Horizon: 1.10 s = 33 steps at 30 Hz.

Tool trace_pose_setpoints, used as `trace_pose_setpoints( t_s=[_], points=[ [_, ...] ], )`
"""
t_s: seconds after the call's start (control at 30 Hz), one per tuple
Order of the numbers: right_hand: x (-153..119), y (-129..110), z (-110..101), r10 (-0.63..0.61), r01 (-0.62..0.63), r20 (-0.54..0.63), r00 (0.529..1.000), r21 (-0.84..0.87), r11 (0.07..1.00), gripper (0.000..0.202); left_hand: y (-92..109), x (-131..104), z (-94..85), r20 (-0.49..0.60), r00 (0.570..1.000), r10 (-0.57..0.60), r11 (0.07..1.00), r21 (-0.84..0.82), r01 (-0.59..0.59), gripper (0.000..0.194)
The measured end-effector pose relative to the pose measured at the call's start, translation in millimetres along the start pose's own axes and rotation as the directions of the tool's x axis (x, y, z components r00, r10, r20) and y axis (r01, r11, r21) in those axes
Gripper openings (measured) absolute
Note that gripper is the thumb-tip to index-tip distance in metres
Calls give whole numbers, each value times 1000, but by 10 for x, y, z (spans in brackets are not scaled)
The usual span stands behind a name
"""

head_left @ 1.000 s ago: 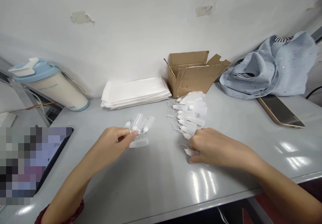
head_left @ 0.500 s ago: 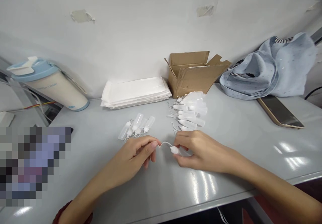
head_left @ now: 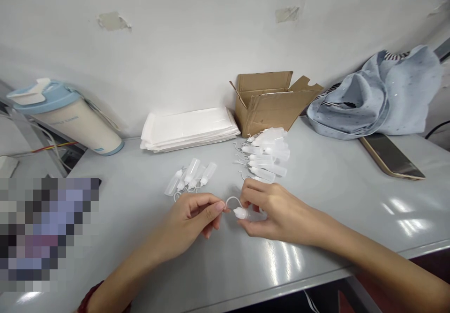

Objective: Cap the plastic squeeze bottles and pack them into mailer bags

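A small translucent dropper bottle (head_left: 251,215) with a white cap lies in my right hand (head_left: 274,209), whose thumb and fingers close around it. Its capped end points left. From near the cap a thin white strap (head_left: 232,197) arches over to my left hand (head_left: 200,217), where thumb and forefinger pinch its end. Just beyond my left hand lies a small group of similar bottles (head_left: 192,170) with curled straps. Past my right hand, a larger heap of such bottles (head_left: 269,156) rests on the grey table, straps toward the left.
An open cardboard box (head_left: 274,109) stands against the wall beside a stack of white sheets or sleeves (head_left: 190,127). To the left is a cream tumbler (head_left: 80,120) with a blue lid. A phone (head_left: 392,156) and a light blue cloth bag (head_left: 376,97) lie at the right.
The strap now bends in a tighter arch, and the gap between its pinched end and the bottle's cap is smaller. The bottle has shifted slightly left and nearer to me.
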State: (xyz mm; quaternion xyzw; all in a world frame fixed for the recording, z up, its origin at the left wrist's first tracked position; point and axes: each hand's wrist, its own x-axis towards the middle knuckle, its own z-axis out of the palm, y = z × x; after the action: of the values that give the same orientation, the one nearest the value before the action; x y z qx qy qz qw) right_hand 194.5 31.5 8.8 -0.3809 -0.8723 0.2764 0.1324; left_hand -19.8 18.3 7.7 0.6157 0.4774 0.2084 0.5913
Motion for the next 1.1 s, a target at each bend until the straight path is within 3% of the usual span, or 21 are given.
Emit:
trace_pose_setpoints(
  t_s=[0.13,0.57,1.1],
  points=[
    [-16,13,40,-18,18,-16,1000,38,999,14,-8,19,42,-60,998,3,998,-66,-7,39],
    [-20,7,44,-3,11,-88,996,83,996,16,-42,36,53,-61,997,-49,979,-202,36,33],
    [-35,8,55,-18,27,-79,997,111,993,15,-51,4,80,-73,997,-16,992,-125,6,33]
  ],
)
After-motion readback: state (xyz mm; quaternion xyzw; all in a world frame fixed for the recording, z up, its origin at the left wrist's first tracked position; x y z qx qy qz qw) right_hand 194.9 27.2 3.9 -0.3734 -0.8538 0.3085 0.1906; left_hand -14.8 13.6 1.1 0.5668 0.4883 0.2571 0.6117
